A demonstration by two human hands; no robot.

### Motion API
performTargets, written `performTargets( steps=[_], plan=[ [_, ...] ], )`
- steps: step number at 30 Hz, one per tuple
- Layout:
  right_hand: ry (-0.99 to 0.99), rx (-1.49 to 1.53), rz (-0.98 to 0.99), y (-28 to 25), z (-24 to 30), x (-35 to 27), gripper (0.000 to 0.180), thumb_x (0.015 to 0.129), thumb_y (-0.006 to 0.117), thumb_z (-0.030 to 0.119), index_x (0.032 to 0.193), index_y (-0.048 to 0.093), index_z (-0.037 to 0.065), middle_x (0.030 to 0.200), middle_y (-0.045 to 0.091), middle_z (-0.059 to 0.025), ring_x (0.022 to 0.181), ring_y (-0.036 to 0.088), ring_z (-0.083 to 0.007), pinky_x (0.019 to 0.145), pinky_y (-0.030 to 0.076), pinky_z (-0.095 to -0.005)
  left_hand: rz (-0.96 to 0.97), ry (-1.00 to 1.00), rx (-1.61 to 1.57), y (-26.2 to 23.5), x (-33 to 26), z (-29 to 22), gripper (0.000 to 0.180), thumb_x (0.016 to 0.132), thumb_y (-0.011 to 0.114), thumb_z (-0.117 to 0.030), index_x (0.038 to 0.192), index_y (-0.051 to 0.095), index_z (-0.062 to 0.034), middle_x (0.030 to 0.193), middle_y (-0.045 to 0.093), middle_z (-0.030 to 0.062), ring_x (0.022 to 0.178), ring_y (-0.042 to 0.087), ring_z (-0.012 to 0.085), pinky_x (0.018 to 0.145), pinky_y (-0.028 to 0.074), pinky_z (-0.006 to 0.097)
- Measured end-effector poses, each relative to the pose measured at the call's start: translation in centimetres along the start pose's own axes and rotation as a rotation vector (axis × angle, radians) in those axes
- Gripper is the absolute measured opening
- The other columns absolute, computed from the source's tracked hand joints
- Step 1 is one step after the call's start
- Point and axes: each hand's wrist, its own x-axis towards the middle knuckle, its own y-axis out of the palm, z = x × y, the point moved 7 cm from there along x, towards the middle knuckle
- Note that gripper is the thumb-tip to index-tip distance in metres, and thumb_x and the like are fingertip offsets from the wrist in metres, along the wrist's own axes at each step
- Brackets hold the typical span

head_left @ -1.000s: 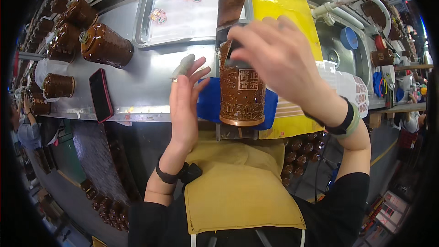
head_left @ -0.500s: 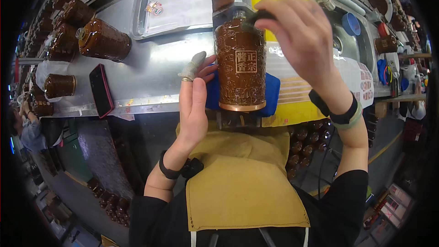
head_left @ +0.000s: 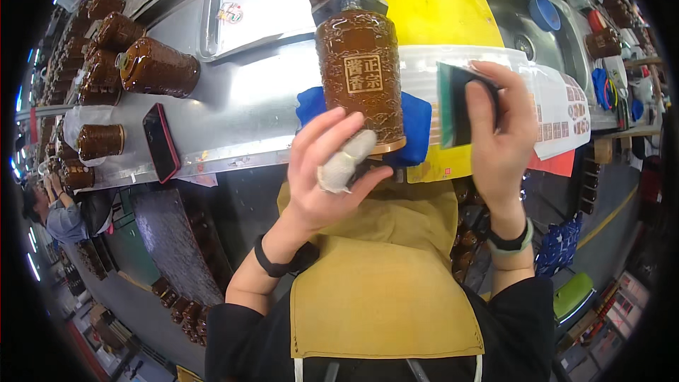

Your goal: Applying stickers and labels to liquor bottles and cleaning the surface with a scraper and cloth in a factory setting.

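Observation:
A brown embossed ceramic bottle (head_left: 362,99) with a gold square label lies on its side on a stand with blue padding (head_left: 419,122), its neck pointing away from me. My left hand (head_left: 327,166) is at the bottle's base end, fingers apart, with a pale cover on one finger. Whether it touches the bottle I cannot tell. To the right of the bottle, my right hand (head_left: 503,113) grips a black scraper (head_left: 463,106) with a green edge. The scraper is held apart from the bottle, over the white and yellow sheets.
A metal tray with a white label sheet (head_left: 258,3) sits at the back. On the left are a phone (head_left: 161,143) and a brown bottle (head_left: 159,67). Yellow sheeting (head_left: 435,0) covers the bench beside a sink (head_left: 520,10) with a blue cup (head_left: 544,13). A co-worker (head_left: 60,212) is far left.
My right hand has come down and right, away from the bottle's neck, and the scraper now shows clearly. My left hand has moved right from beside the bottle to its base end.

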Motion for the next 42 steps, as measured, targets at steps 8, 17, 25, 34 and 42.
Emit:
performTargets(
  steps=[8,17,25,34,42],
  plan=[
    [0.112,0.058,0.104,3.5,-1.2,-5.5,0.011,0.091,0.066,-0.002,0.102,0.068,0.0,0.091,0.067,-0.0149,0.083,0.067,-0.0327,0.075,0.052,-0.0377,-0.097,0.012,0.131,0.3,0.6,0.4,0.044,0.072,0.089,-0.006,0.112,0.071,0.0015,0.119,0.071,0.0147,0.108,0.068,0.0309,0.091,0.057,0.038],
    [-0.035,-0.005,0.145,0.9,-0.9,-2.3,0.022,0.091,0.066,-0.002,0.112,0.07,0.004,0.094,0.068,-0.0139,0.089,0.068,-0.0318,0.078,0.053,-0.0378,-0.069,-0.219,-0.024,0.5,-1.0,1.9,0.059,0.081,0.084,0.0,0.133,0.056,0.0061,0.133,0.056,0.0168,0.119,0.062,0.0272,0.102,0.053,0.038],
    [-0.17,-0.088,0.015,0.2,-0.4,2.2,0.038,0.088,0.073,0.001,0.125,0.07,0.008,0.11,0.074,-0.0151,0.1,0.071,-0.0294,0.085,0.055,-0.0359,-0.147,-0.427,-0.301,0.3,-2.5,4.2,0.066,0.078,0.082,0.004,0.138,0.055,0.0053,0.134,0.059,0.0156,0.124,0.061,0.0276,0.101,0.05,0.037],
    [-0.553,-0.112,0.073,1.5,3.4,4.0,0.033,0.084,0.075,-0.005,0.115,0.073,0.004,0.095,0.072,-0.0071,0.088,0.066,-0.0207,0.081,0.052,-0.0309,-0.055,-0.272,-0.002,0.2,-0.8,3.0,0.067,0.076,0.088,-0.003,0.135,0.057,0.0071,0.13,0.066,0.0174,0.122,0.063,0.0276,0.108,0.045,0.039],
    [-0.601,-0.064,0.371,5.1,4.2,1.6,0.032,0.079,0.075,0.001,0.11,0.068,0.007,0.092,0.067,-0.0071,0.086,0.063,-0.0291,0.08,0.05,-0.0388,-0.048,-0.296,-0.061,0.4,-1.6,3.6,0.065,0.079,0.086,-0.004,0.137,0.056,0.0069,0.133,0.065,0.0184,0.123,0.063,0.0272,0.106,0.048,0.038]
  ],
)
